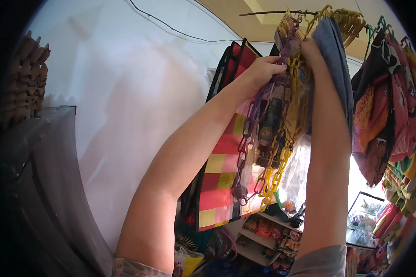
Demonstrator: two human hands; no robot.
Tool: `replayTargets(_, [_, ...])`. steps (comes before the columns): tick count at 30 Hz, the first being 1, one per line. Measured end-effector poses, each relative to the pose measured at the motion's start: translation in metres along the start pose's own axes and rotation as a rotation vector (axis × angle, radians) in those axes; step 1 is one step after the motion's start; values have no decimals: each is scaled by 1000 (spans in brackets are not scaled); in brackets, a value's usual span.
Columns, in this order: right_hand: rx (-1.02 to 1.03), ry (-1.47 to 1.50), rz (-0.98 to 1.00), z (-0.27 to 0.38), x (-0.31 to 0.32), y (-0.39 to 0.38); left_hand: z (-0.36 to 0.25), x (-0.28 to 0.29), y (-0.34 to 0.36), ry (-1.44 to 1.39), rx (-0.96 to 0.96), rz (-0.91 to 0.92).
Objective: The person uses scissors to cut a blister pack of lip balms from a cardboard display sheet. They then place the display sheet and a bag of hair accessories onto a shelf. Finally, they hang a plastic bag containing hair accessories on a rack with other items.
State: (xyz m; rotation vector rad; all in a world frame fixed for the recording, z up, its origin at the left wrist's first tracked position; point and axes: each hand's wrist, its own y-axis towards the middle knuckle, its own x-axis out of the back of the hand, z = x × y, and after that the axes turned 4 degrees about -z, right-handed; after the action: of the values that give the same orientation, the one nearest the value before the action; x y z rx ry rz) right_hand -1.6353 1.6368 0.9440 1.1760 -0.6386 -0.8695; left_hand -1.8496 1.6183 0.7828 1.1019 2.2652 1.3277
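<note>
Both my arms reach up to a hanging bunch of plastic chains. My left hand (264, 71) is closed around the upper part of a purple chain (245, 152), whose loops dangle below. Just to its right and a little higher, my right hand (311, 51) has its fingers curled in at the top of the bunch; what they hold is hidden. A yellow chain (281, 166) hangs between my two arms. Behind the chains, a small doll-like figure (264, 138) shows through clear packaging. The bunch hangs below a thin dark rod (277, 14).
Red, pink and yellow checked bags (217, 184) hang behind my left forearm. Blue denim (330, 55) and yellow hangers (348, 23) are beside my right hand. Colourful clothes (392, 101) hang at right. Egg trays (25, 83) sit atop a dark cabinet (46, 152); shelves (258, 240) hold packets below.
</note>
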Motion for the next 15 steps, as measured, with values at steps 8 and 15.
replayTargets(8, [-21, -320, 7, 17, -5, -23, 0, 6, 0, 198, -70, 55])
replayTargets(15, [-119, 647, 127, 10, -7, -70, 6, 13, -17, 119, 13, 40])
